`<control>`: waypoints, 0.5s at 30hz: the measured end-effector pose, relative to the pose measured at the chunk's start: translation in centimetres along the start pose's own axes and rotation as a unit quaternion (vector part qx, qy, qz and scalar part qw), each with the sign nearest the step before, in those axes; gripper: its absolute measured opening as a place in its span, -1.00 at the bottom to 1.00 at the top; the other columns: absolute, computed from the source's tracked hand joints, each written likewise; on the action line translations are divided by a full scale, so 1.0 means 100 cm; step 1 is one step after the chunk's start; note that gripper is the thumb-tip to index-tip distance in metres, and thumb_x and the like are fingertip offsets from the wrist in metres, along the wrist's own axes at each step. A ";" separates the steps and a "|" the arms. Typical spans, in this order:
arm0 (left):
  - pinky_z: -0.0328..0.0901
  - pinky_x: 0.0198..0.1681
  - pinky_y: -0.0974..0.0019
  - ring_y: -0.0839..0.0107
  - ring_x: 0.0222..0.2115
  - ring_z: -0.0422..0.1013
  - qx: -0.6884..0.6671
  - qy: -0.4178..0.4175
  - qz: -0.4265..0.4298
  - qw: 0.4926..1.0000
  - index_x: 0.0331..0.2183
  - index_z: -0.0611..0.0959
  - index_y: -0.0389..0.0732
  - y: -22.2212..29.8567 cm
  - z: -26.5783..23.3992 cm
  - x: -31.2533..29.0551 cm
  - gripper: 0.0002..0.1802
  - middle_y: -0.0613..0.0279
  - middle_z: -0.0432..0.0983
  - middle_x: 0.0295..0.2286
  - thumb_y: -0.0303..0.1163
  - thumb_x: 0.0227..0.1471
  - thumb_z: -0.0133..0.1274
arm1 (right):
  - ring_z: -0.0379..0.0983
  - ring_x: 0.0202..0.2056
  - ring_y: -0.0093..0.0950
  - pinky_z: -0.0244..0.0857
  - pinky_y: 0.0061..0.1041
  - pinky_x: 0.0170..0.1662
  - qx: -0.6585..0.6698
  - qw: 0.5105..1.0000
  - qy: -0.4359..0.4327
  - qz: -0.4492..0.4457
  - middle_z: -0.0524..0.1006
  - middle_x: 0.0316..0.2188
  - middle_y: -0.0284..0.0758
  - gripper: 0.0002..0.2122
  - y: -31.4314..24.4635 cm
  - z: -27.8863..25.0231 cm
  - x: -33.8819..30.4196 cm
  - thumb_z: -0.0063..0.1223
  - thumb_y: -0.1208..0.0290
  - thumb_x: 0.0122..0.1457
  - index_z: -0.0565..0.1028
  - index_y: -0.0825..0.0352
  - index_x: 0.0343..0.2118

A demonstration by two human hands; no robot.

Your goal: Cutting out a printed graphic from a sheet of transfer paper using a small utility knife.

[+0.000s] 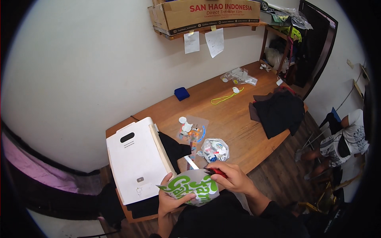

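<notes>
At the near edge of the desk (pixel 238 115), the left hand (pixel 170 202) grips a translucent sheet (pixel 200 187) with green lettering, partly covering it; the right hand (pixel 237 180) clasps a red-handled tool (pixel 219 171), mostly hidden.

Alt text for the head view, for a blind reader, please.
The left hand holds a sheet with green lettering; the right hand holds a red tool at its edge. Beyond, a wooden table bears a white machine and dark clothes.

From head height, one fisheye view looks down over the table (pixel 248 121).
</notes>
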State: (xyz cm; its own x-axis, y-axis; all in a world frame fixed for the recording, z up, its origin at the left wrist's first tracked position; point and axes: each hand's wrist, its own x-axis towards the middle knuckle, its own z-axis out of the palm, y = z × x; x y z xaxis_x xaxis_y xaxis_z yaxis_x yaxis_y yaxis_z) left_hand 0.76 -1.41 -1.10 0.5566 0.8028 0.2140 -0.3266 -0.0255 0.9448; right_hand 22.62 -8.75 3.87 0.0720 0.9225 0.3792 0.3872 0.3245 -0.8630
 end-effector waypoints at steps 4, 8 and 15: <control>0.42 -0.19 0.18 0.19 -0.21 0.44 0.006 0.007 -0.006 1.000 0.09 0.07 -0.29 0.001 0.000 0.000 0.00 -0.11 0.40 -0.20 -0.71 -0.35 0.28 | 0.48 -0.33 -0.39 0.32 -0.52 -0.25 -0.001 1.000 0.004 0.005 0.50 -0.34 -0.20 -0.75 0.001 0.001 0.000 0.03 0.44 0.10 0.41 0.42 -0.16; 0.42 -0.20 0.19 0.19 -0.22 0.44 0.003 0.006 -0.009 1.000 0.09 0.07 -0.28 0.003 0.000 0.001 0.00 -0.11 0.40 -0.21 -0.71 -0.35 0.29 | 0.49 -0.32 -0.38 0.33 -0.52 -0.26 -0.001 1.000 0.005 0.004 0.51 -0.34 -0.19 -0.75 0.001 0.002 0.001 0.03 0.44 0.10 0.41 0.42 -0.17; 0.43 -0.21 0.20 0.20 -0.23 0.45 0.004 -0.003 -0.006 1.000 0.09 0.07 -0.28 0.002 -0.002 0.003 0.00 -0.11 0.40 -0.21 -0.71 -0.35 0.29 | 0.49 -0.34 -0.39 0.33 -0.52 -0.26 -0.001 1.000 0.008 -0.003 0.51 -0.35 -0.19 -0.75 0.000 0.002 0.003 0.04 0.43 0.10 0.42 0.42 -0.17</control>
State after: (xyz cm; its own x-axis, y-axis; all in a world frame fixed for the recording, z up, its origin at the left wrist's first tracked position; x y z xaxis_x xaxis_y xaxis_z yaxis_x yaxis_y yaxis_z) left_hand 0.69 -1.04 -0.87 0.5645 0.7999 0.2035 -0.3130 -0.0207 0.9495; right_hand 22.48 -8.42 3.92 0.0837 0.9175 0.3888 0.3897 0.3289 -0.8602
